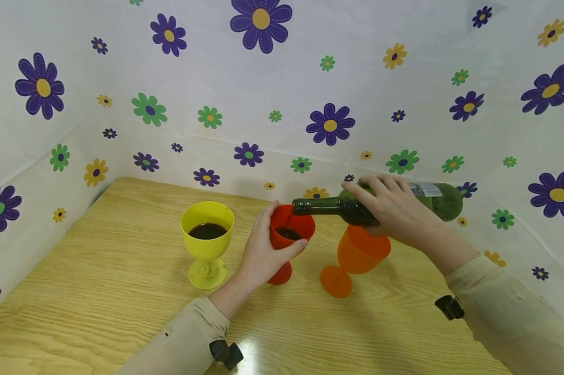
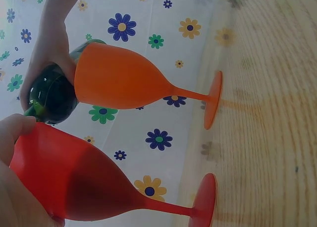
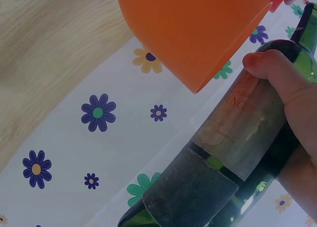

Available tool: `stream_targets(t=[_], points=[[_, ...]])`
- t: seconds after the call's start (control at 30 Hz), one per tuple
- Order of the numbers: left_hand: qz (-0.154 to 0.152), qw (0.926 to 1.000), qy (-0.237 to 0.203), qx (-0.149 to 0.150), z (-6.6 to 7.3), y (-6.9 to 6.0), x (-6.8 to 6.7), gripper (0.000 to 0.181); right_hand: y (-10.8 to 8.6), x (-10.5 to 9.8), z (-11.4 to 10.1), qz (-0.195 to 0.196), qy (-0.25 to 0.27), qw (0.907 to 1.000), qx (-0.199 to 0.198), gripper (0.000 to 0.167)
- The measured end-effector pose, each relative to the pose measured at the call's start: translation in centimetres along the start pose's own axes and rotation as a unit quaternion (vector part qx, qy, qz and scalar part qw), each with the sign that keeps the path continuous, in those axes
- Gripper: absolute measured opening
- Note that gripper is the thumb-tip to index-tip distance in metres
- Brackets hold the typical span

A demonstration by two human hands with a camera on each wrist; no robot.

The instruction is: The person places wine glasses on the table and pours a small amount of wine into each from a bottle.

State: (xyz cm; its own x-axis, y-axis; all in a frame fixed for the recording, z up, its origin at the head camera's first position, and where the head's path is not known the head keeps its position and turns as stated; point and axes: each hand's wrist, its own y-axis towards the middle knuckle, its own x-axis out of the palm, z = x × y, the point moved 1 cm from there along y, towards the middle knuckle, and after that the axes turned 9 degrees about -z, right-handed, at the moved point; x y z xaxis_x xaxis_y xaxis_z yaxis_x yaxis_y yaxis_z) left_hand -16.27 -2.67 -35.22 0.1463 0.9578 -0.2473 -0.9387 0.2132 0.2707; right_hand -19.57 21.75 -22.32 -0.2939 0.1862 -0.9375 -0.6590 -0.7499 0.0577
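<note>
My right hand [image 1: 394, 208] grips a green glass wine bottle [image 1: 443, 202] around its body and holds it nearly level. The bottle's mouth is over the rim of a red goblet [image 1: 305, 224], and a thin dark stream runs into it. Dark liquid [image 1: 287, 233] lies inside that goblet. With fingers and thumb around its bowl, my left hand [image 1: 263, 250] holds the red goblet, its foot down at the table. Below the bottle stands an orange goblet [image 1: 364, 252]; its inside is partly hidden. Worn labels [image 3: 237, 118] show on the bottle in the right wrist view.
To the left of my left hand stands a yellow goblet [image 1: 207, 250] with dark liquid in it. The wood-grain table [image 1: 122, 291] meets a white flowered cloth [image 1: 193, 78] hanging at the back and sides.
</note>
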Motion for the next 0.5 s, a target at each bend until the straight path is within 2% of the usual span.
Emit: stream_targets(t=[0.23, 0.5], points=[[-0.002, 1.0000, -0.001, -0.001, 0.04, -0.06, -0.02, 0.089, 0.04, 0.22, -0.36, 0.009, 0.024, 0.9997, 0.005, 0.097], [-0.002, 1.0000, 0.001, -0.002, 0.06, -0.05, 0.00, 0.089, 0.10, 0.19, -0.63, -0.003, 0.035, 0.9992, 0.017, 0.095]])
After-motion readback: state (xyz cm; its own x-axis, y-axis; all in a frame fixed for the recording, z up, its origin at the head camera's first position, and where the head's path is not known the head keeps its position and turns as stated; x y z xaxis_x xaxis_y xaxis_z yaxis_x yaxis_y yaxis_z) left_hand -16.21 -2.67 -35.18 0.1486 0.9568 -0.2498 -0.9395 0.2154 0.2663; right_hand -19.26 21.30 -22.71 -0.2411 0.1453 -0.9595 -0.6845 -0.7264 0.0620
